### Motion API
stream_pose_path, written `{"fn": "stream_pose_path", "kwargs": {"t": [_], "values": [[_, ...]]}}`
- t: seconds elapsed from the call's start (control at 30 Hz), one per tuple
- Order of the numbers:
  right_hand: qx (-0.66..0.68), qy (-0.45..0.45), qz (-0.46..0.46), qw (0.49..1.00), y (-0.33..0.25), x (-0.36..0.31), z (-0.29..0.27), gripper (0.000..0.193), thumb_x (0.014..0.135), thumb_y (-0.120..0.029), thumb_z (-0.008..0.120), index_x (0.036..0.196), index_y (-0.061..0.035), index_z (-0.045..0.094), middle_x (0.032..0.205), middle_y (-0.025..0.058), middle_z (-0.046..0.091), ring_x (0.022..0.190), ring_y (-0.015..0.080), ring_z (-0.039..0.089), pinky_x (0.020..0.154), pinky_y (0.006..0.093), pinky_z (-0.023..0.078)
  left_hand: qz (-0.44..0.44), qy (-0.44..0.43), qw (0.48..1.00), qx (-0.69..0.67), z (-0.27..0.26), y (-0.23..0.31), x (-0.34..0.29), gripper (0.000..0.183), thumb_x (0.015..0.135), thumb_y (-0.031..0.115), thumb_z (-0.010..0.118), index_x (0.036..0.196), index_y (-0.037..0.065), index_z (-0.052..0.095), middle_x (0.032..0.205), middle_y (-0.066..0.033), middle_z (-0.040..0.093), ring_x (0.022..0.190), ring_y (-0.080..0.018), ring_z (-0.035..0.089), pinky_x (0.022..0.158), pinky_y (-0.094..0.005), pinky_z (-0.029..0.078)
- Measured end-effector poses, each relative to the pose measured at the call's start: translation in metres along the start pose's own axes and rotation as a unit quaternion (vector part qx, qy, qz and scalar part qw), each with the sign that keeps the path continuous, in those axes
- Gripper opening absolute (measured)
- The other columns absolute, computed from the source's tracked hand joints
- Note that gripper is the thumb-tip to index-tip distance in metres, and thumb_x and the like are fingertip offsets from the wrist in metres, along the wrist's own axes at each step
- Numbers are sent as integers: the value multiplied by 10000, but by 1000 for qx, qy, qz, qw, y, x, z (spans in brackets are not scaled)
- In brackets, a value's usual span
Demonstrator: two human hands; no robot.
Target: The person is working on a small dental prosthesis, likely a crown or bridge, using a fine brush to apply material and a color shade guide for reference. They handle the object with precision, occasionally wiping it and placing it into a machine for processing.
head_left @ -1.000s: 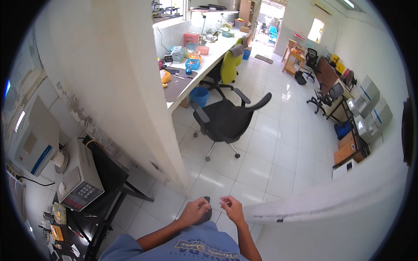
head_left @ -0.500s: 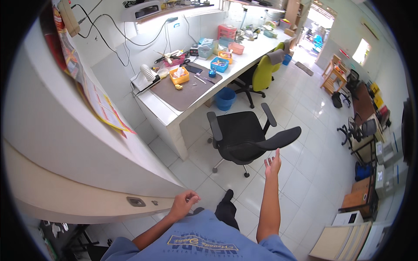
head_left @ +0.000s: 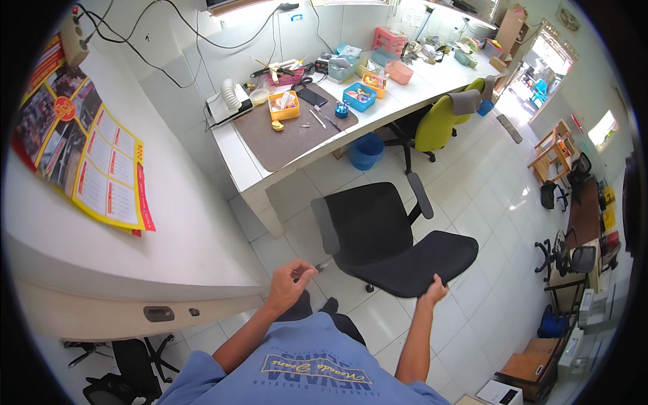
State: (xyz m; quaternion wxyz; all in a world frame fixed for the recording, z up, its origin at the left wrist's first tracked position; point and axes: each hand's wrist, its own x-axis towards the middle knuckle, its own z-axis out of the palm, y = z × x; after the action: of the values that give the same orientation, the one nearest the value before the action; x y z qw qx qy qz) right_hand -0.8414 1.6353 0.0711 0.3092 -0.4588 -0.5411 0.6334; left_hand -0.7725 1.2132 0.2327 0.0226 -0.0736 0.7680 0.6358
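Note:
A black office chair [head_left: 374, 219] with armrests stands on the tiled floor in front of me, its backrest [head_left: 432, 263] toward me. My right hand [head_left: 433, 290] grips the near edge of that backrest, its fingers partly hidden beneath it. Left of the chair, my left hand [head_left: 290, 287] hangs in the air with thumb and fingers drawn together; whatever may be between them is too small to make out. The chair's left armrest [head_left: 325, 226] is the closest thing beyond this hand.
A white workbench [head_left: 250, 172] carries a brown mat [head_left: 283, 145], a yellow basket [head_left: 283, 106], a blue basket [head_left: 359, 97] and tools. Underneath stands a blue bin [head_left: 367, 152]. A green chair [head_left: 435, 125] is further along. At left is a white wall panel with a calendar [head_left: 101, 162].
My right hand has come to the chair's backrest and taken hold of its edge. The chair appears turned and nearer. My left hand has risen a little, its fingers closer together.

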Motion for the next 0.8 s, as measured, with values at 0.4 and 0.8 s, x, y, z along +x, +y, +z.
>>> {"fn": "stream_pose_path", "kwargs": {"t": [0.4,0.8], "values": [[-511,-76,-232,824,-66,114,-104,547,920,-302,696,1331,34,563,1228,240,631,1129,381,615,974,423,470,-119,16,990,-80,-14,-62,118,103,963,77,633,969,-25,645,939,-103,719,885,-137,684,847,-279,562],[-711,134,-191,663,-79,148,-73,520,990,-382,568,1466,-199,463,1166,201,664,1033,412,649,848,518,514,-38,154,978,-134,-108,13,279,124,984,111,631,987,-9,663,921,-79,718,856,-127,674,830,-271,543]]}}
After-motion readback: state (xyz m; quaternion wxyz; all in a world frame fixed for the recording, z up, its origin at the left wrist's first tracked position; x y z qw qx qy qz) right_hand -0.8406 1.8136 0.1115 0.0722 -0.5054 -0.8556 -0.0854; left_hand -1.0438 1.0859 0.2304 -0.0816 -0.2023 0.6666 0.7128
